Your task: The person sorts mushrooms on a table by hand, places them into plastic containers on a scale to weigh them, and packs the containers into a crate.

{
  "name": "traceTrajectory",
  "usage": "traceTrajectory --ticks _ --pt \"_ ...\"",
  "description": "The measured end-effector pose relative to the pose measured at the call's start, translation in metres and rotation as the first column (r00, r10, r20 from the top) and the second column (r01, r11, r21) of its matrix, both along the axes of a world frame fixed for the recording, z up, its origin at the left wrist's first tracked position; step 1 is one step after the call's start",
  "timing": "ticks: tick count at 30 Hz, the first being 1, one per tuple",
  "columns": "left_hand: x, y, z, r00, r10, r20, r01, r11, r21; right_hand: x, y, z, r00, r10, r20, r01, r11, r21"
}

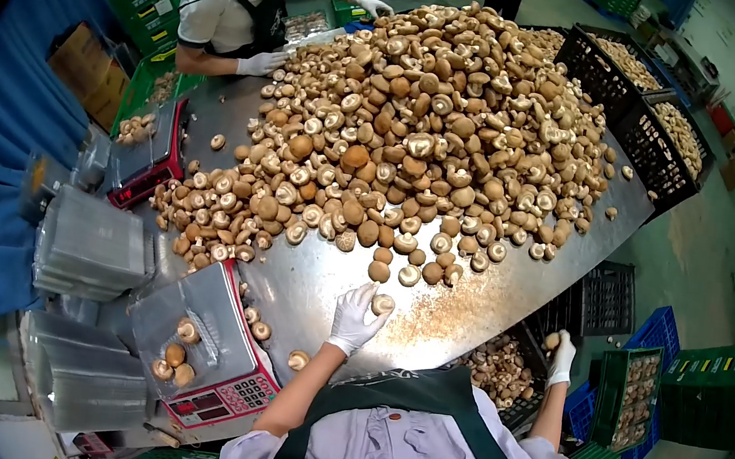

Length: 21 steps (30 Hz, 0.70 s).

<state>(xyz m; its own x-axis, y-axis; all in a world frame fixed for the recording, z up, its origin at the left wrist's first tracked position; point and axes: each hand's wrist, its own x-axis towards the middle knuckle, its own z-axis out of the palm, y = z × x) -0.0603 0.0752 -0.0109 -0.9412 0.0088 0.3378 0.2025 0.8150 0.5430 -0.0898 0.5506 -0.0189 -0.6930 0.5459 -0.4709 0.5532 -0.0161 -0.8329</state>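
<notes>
Mushrooms (174, 355) sit on a red-fronted scale (223, 400), left of the gloved left hand (359, 320), which pinches one mushroom (382, 305). Beyond that hand rises the heap (440, 118). A mushroom-filled black crate (539, 359) lies just left of the gloved right hand (562, 360), its fingers gripping another mushroom (552, 341); a green crate (614, 396) stands to its right.

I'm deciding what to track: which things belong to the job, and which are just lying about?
Likely part of the job:
heap of brown-capped mushrooms
mushroom in left hand
mushroom in right hand
digital scale bearing mushrooms
metal table

Apparently just lying about:
cardboard box
black floor crate
</notes>
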Motion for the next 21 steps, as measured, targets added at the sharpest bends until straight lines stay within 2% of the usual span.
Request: traceTrajectory --ticks 1,2,3,4,5,7,8,9,10,11,12,13,14,15,16,17,18,19,20,21 --pt "0.000 0.000 -0.001 1.000 -0.007 0.012 0.007 1.000 -0.006 0.013 0.010 -0.017 0.993 0.049 0.103 -0.055 0.997 0.055" --pt "0.000 0.000 -0.001 1.000 -0.013 0.025 0.014 1.000 -0.011 0.027 0.034 -0.067 0.972 0.141 0.189 -0.195 0.931 0.309" --pt "-0.001 0.000 -0.002 1.000 -0.018 0.024 0.018 1.000 -0.014 0.035 0.050 -0.107 0.933 0.203 0.296 -0.337 0.781 0.526" --pt "-0.001 0.000 -0.003 1.000 -0.024 0.006 0.024 1.000 0.007 0.044 0.030 -0.088 0.903 0.177 0.391 -0.392 0.709 0.586" --pt "0.000 -0.001 -0.004 1.000 -0.024 -0.011 0.024 0.999 0.026 0.045 0.007 -0.067 0.904 0.130 0.408 -0.386 0.657 0.647" --pt "0.001 -0.003 -0.008 1.000 -0.018 0.004 0.018 1.000 0.009 0.034 -0.016 -0.052 0.962 0.122 0.244 -0.262 0.662 0.702" --pt "0.001 -0.003 -0.007 1.000 -0.016 0.004 0.016 1.000 0.023 0.024 -0.028 -0.040 0.981 0.148 0.127 -0.194 0.723 0.663" --pt "0.001 -0.002 -0.007 1.000 -0.012 -0.008 0.013 1.000 0.010 0.012 -0.039 -0.036 0.988 0.157 -0.014 -0.102 0.707 0.700" --pt "0.001 -0.002 -0.008 1.000 -0.011 0.000 0.011 1.000 0.017 -0.001 -0.059 -0.015 0.967 0.194 -0.163 -0.044 0.763 0.645" --pt "0.000 -0.002 -0.008 1.000 -0.012 0.004 0.011 1.000 0.028 -0.015 -0.069 -0.012 0.932 0.254 -0.260 -0.007 0.728 0.685" --pt "0.000 -0.002 -0.007 1.000 -0.008 0.002 0.008 1.000 0.025 -0.030 -0.078 -0.011 0.894 0.329 -0.305 0.040 0.619 0.785" --pt "0.000 -0.002 -0.006 1.000 -0.006 0.014 0.006 1.000 0.021 -0.041 -0.098 0.007 0.890 0.347 -0.295 0.027 0.606 0.795" --pt "0.000 -0.001 -0.005 1.000 -0.005 0.027 0.004 1.000 0.018 -0.055 -0.111 0.006 0.818 0.441 -0.369 0.054 0.580 0.813" --pt "0.000 -0.001 -0.005 1.000 -0.004 0.025 0.003 1.000 0.019 -0.061 -0.135 0.025 0.829 0.433 -0.354 -0.022 0.657 0.753" --pt "0.001 -0.002 -0.004 1.000 -0.006 -0.005 0.007 1.000 0.006 -0.068 -0.156 0.029 0.767 0.485 -0.420 0.004 0.651 0.759" --pt "0.000 -0.001 -0.005 0.999 -0.014 -0.034 0.014 1.000 -0.006 -0.072 -0.172 0.021 0.763 0.522 -0.382 -0.038 0.627 0.778" --pt "0.000 -0.001 -0.005 0.999 -0.010 -0.053 0.010 1.000 0.000 -0.075 -0.192 0.019 0.702 0.589 -0.399 -0.090 0.630 0.772" --pt "-0.001 -0.001 -0.006 0.998 -0.017 -0.056 0.017 1.000 0.001 -0.076 -0.208 0.010 0.589 0.703 -0.399 -0.150 0.581 0.800" --pt "0.000 -0.001 -0.007 1.000 -0.008 -0.030 0.008 1.000 0.001 -0.071 -0.230 0.003 0.569 0.708 -0.419 -0.150 0.590 0.794" --pt "-0.001 -0.002 -0.009 1.000 0.001 -0.001 -0.001 1.000 0.000 -0.066 -0.244 0.000 0.646 0.685 -0.338 -0.133 0.536 0.834"
